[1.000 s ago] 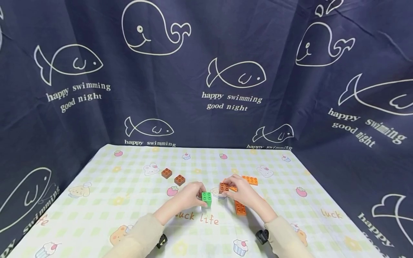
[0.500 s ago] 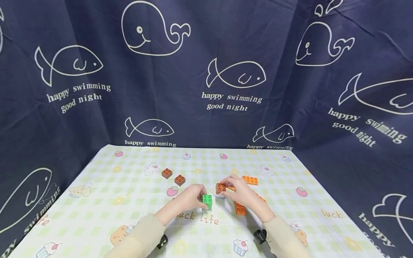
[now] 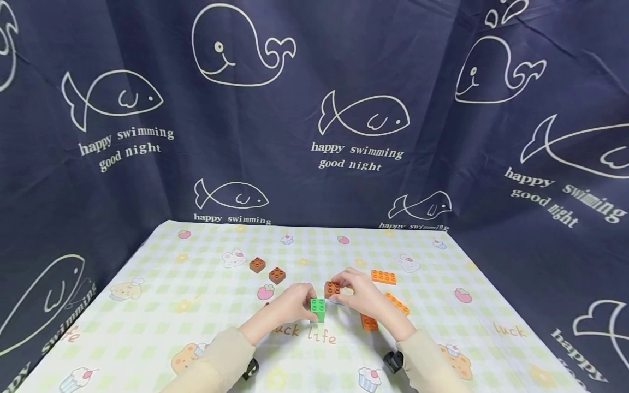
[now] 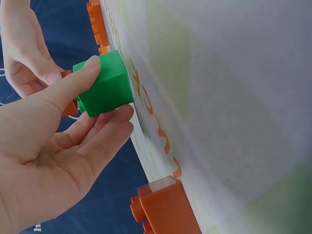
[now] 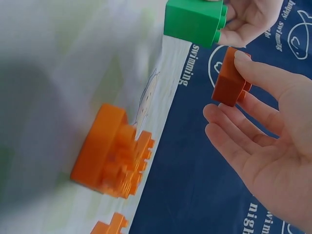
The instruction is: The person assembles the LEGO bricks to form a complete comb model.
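Observation:
My left hand (image 3: 297, 302) pinches a green toy building brick (image 3: 318, 310) between thumb and fingers, studs up, close above the cloth. In the left wrist view the thumb lies on one side of the green brick (image 4: 108, 83) and fingertips support the opposite side. My right hand (image 3: 361, 290) holds a square brown brick (image 3: 332, 289) by its sides, also studs up. The right wrist view shows this brown brick (image 5: 230, 78) higher than the green brick (image 5: 192, 20) and apart from it. Whether the brown brick overlaps the green one from above cannot be told.
Two square brown bricks (image 3: 257, 265) lie left of centre at the back; another is mostly hidden behind my left forearm. Right of my right hand lie an orange brick (image 3: 383, 277), a second orange brick (image 3: 397, 303) and a reddish-orange brick (image 3: 369, 322). A patterned cloth covers the table.
My right hand has moved left with the brown brick, closer to the green brick. My left hand has stayed nearly in place, still holding the green one. The head view has shifted slightly.

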Demonstrator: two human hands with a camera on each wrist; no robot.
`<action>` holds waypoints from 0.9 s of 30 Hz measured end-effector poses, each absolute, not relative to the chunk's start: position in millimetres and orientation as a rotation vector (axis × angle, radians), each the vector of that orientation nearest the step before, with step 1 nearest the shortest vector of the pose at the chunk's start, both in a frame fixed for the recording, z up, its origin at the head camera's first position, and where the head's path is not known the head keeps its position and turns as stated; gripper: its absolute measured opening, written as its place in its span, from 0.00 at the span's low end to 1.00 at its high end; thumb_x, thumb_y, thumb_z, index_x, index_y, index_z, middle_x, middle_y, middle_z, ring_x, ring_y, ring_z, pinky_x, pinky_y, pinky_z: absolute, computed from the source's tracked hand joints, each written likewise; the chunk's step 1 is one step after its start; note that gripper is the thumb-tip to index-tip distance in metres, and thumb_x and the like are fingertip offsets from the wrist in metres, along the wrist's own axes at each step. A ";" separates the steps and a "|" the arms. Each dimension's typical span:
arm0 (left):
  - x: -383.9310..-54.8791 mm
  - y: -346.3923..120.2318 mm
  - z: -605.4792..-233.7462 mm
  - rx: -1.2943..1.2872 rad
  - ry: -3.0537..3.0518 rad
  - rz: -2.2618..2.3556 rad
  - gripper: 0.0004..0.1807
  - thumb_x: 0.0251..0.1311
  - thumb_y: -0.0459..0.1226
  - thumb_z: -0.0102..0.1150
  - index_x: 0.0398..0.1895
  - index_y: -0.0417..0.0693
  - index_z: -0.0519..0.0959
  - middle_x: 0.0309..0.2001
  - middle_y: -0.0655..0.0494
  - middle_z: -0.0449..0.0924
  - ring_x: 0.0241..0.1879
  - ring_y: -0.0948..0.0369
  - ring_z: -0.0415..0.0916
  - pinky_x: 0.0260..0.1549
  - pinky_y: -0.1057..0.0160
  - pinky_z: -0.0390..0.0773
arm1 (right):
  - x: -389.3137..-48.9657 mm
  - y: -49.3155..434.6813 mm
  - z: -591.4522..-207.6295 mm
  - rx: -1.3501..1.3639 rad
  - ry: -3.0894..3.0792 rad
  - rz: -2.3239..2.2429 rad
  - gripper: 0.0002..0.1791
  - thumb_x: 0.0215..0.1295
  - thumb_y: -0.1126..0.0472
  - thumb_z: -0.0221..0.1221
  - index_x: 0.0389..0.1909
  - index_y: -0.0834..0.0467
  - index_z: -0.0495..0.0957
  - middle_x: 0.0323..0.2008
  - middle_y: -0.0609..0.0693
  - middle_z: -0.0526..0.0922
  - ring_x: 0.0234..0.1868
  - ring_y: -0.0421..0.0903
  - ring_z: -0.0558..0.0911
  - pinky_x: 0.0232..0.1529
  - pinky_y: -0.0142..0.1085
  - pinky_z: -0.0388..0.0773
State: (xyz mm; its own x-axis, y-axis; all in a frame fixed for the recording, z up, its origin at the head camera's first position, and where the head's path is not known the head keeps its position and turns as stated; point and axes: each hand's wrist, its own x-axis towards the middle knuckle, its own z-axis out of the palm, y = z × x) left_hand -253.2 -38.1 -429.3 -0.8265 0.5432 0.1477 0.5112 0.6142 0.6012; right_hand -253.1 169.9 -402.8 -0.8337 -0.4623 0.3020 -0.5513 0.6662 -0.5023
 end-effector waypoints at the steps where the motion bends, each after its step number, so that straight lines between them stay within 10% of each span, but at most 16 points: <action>1: -253.4 -37.7 -429.9 0.910 2.776 1.017 0.18 0.41 0.36 0.74 0.32 0.43 0.74 0.27 0.56 0.75 0.27 0.66 0.70 0.28 0.73 0.72 | -252.3 169.0 -402.5 0.838 -2.735 0.897 0.17 0.53 0.58 0.68 0.43 0.58 0.79 0.37 0.46 0.78 0.40 0.45 0.80 0.45 0.41 0.80; 27: -257.6 -35.7 -434.7 0.881 2.797 1.007 0.18 0.39 0.38 0.76 0.27 0.44 0.73 0.25 0.55 0.74 0.23 0.69 0.66 0.24 0.75 0.71 | -242.2 150.7 -397.1 1.073 -2.660 0.792 0.17 0.53 0.57 0.67 0.42 0.60 0.80 0.36 0.47 0.79 0.37 0.46 0.80 0.39 0.38 0.79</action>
